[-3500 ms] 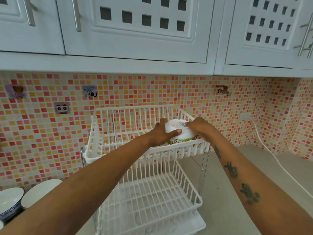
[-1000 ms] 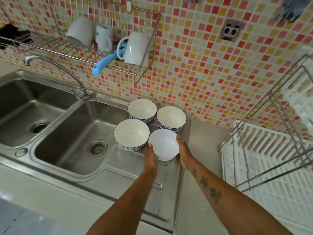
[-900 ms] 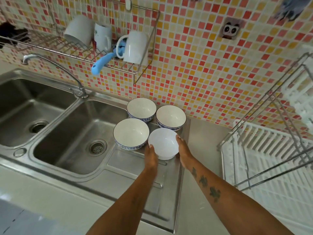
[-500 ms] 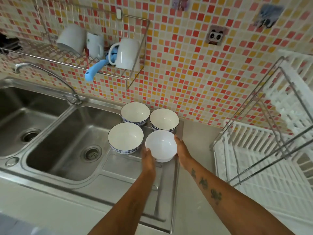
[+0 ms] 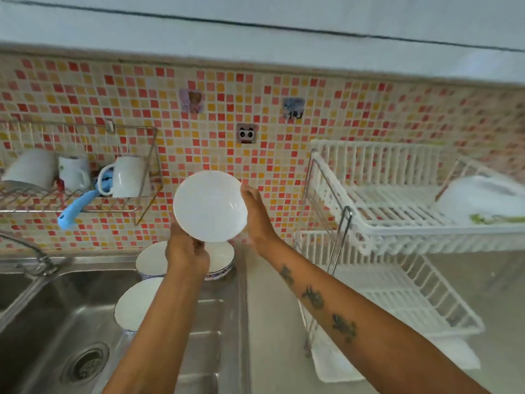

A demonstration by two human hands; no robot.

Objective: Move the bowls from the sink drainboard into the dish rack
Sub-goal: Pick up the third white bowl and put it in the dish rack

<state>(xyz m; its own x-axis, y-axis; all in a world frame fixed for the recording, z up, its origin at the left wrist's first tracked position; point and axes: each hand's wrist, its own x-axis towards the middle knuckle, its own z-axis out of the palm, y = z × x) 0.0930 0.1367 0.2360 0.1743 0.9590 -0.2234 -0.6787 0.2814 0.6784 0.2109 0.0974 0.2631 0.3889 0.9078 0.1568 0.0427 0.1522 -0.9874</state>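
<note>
Head view: both hands are lifting a white bowl (image 5: 210, 205) above the drainboard (image 5: 199, 322).
Grip: left hand (image 5: 186, 251) and right hand (image 5: 257, 214) are clasping its rim.
Rack bearing: dish rack (image 5: 377, 223) is standing rightward, on the right hand's side.

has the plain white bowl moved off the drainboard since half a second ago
Yes. The plain white bowl is lifted clear of the drainboard, held in both hands above the three blue-rimmed bowls.

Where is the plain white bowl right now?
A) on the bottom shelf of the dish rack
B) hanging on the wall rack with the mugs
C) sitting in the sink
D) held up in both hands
D: the plain white bowl is lifted in front of the tiles, the left hand under it and the right hand at its side.
</note>
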